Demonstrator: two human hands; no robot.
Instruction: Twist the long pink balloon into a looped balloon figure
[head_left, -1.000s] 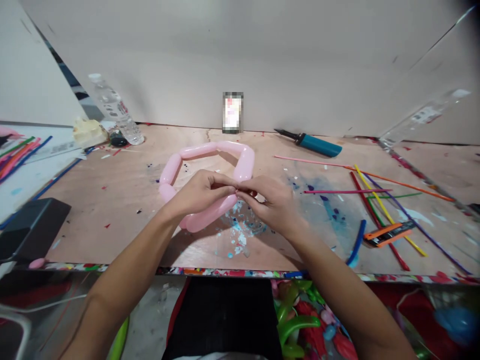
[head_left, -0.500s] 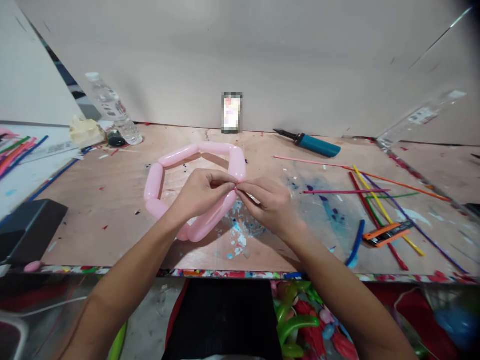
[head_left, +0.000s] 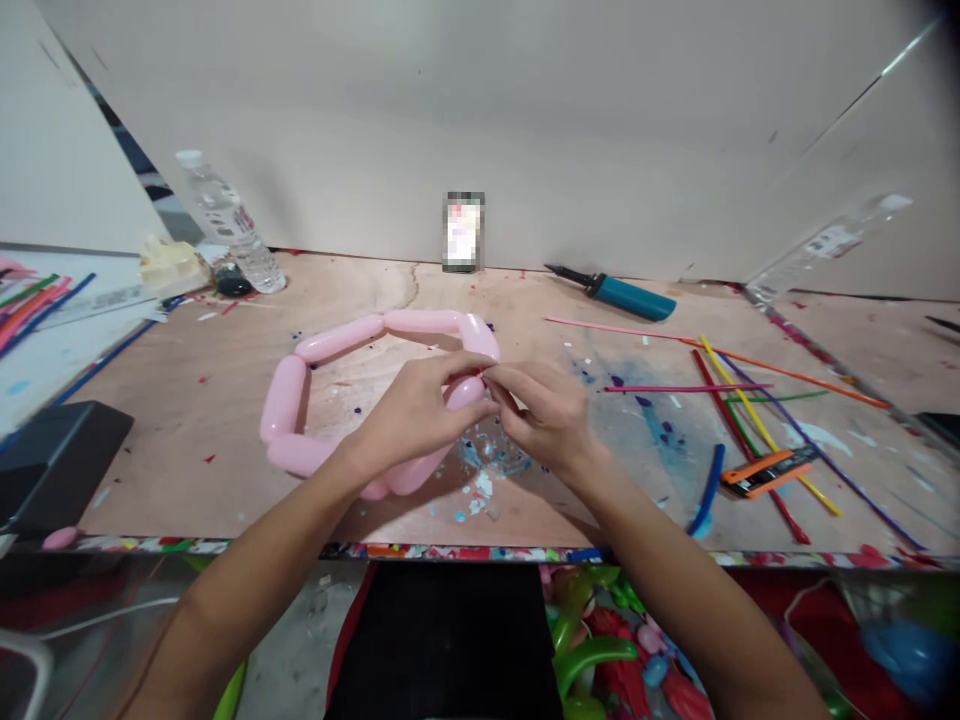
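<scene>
A pink modelling balloon [head_left: 283,398], twisted into several sausage-like segments, forms a ring over the wooden table. My left hand [head_left: 420,405] reaches across the ring and curls its thumb and fingers around the end of one segment on the right side. Touching it there, my right hand [head_left: 540,405] pinches at the joint where two segments meet. The fingertips of both hands hide the joint itself, so I cannot see its knot or twist.
Behind lie a blue hand pump [head_left: 634,297] and an upright phone [head_left: 463,232]. Uninflated balloons [head_left: 750,400] and an orange utility knife [head_left: 770,472] lie at the right. A water bottle [head_left: 236,230] stands back left, a dark box [head_left: 64,470] at the left edge.
My left thumb has parted from its fingers and now wraps the segment's end. Both hands have shifted slightly right, and the ring's left side has swung left and nearer to me.
</scene>
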